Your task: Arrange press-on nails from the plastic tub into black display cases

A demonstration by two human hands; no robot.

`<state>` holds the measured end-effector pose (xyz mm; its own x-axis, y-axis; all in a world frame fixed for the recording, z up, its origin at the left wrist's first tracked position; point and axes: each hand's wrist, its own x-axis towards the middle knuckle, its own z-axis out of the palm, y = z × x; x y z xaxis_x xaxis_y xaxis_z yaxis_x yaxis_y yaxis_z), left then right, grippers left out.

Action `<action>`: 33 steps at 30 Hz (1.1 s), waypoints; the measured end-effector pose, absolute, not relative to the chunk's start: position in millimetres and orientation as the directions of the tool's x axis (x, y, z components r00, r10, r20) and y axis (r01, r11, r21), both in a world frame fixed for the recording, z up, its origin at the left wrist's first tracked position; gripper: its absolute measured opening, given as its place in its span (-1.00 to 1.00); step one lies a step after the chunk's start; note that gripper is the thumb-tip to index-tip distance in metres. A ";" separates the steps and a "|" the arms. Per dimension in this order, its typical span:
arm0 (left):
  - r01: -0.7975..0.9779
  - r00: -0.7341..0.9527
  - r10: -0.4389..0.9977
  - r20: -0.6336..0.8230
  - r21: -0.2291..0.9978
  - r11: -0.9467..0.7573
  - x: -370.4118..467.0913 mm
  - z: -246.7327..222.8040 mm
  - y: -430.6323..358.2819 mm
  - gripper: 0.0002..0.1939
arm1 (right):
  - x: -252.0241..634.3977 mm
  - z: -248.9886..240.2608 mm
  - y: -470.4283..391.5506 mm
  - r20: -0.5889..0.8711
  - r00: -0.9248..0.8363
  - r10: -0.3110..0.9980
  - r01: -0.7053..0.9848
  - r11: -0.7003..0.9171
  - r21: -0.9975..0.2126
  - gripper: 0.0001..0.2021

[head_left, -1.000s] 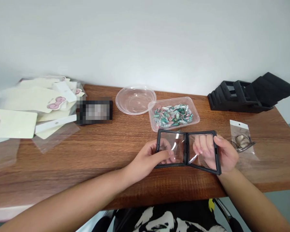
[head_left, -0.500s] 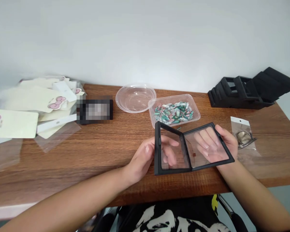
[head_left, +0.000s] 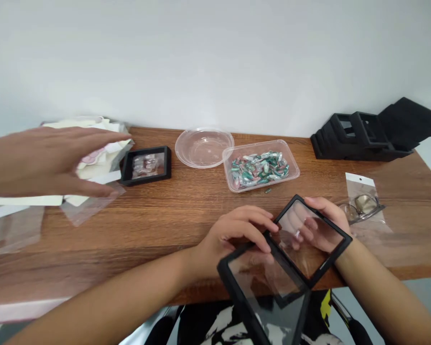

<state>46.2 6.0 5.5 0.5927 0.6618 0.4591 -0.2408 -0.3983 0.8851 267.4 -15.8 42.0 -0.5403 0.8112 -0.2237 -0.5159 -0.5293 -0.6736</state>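
A black hinged display frame [head_left: 290, 261] with clear film windows lies opened out in both hands, above the table's front edge. My right hand [head_left: 326, 220] grips the right leaf by its outer edge, thumb on the rim and fingers seen through the film. My left hand [head_left: 233, 235] holds the frame near the hinge, its fingertips on the film and rim and its thumb hidden. The left leaf tilts down toward my lap. Beyond my hands, a clear rectangular tub [head_left: 230, 184] holds many shiny green, pink and silver pieces [head_left: 262, 167].
Another person's hand [head_left: 57, 155] reaches in from the left over cards and clear bags [head_left: 93, 206]. Nearby lie a black frame [head_left: 145, 181] with small pieces inside and a round clear lid [head_left: 204, 148]. Black frames [head_left: 366, 136] are stacked right; glasses [head_left: 368, 215] lie below.
The frame's left leaf has swung down toward my lap, and my left hand has shifted from its outer edge to the hinge. Another person's hand has come in from the left.
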 end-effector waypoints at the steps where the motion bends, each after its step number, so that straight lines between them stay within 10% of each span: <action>1: -0.232 0.621 0.626 0.473 0.873 -0.429 45.4 6.9 6.5 -0.91 | 267.8 39.5 -14.6 -0.286 -0.542 0.790 -0.474 -0.568 -0.673 -0.58; 12: 0.012 0.487 0.576 0.657 0.654 -0.756 37.7 12.5 11.1 -0.79 | 286.2 38.6 -0.9 -0.365 -0.251 0.896 -0.421 -0.441 -0.793 -0.61; 18: -0.017 0.705 0.402 0.585 0.580 -0.814 42.2 6.4 9.2 -0.69 | 274.5 33.2 -6.5 -0.272 -0.164 0.948 -0.013 -0.278 -0.961 -0.67; 25: 0.047 0.894 0.254 0.370 0.485 -0.873 47.9 5.8 -7.1 -0.50 | 276.1 27.5 -7.0 -0.212 -0.082 0.974 0.243 -0.186 -0.952 -0.77; 33: 0.040 0.875 0.170 0.454 0.281 -0.959 45.5 5.5 -25.3 -0.56 | 273.9 29.6 -11.0 -0.081 0.001 0.997 0.446 -0.073 -0.892 -0.83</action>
